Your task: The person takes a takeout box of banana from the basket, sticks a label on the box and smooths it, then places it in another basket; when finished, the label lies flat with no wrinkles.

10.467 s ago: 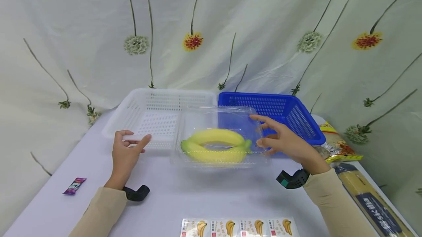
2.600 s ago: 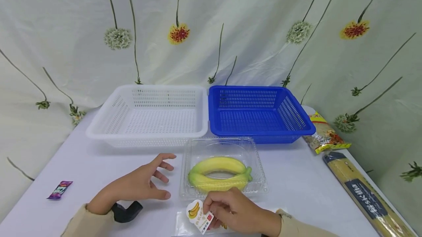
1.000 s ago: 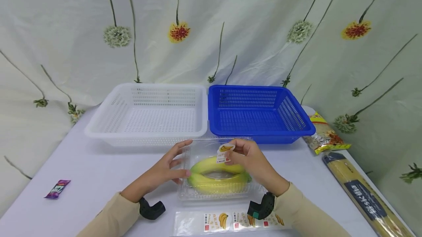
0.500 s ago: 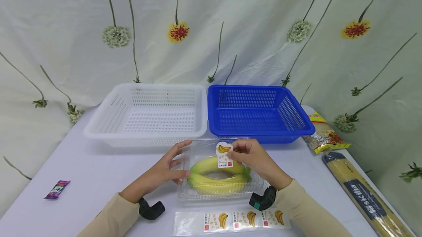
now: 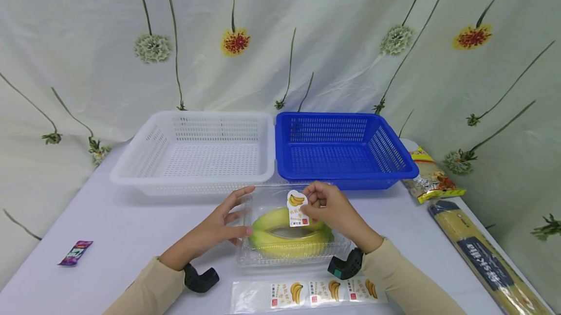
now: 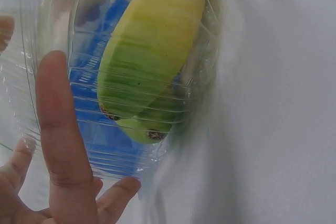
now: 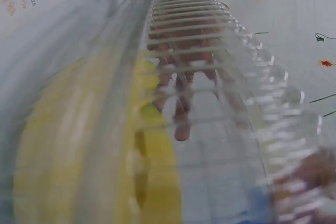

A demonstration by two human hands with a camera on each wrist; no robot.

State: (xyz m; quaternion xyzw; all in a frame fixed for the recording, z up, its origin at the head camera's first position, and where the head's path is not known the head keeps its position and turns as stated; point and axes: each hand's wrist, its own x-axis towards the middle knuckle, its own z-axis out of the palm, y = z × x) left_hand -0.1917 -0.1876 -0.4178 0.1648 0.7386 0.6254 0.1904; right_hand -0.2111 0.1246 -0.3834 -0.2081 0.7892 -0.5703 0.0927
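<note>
Label [image 5: 297, 216] is pinched between thumb and finger of right hand [image 5: 336, 210], held over clear box [image 5: 263, 260]; whether the box is touched by it can't be told. Bananas [image 5: 291, 248] are enclosed inside. Box's left side is touched by left hand [image 5: 214, 230], fingers spread, nothing gripped. Box is set before white basket [image 5: 188, 180] and blue basket [image 5: 346, 177]; label sheet [image 5: 252, 298] is laid on its near side.

Pale, creased fabric [image 5: 333, 23] hangs behind the far edge of the white surface [image 5: 153, 222], printed with long-stemmed flowers [image 5: 235, 41]. It runs along the left and right edges too, under soft, fairly even light.
</note>
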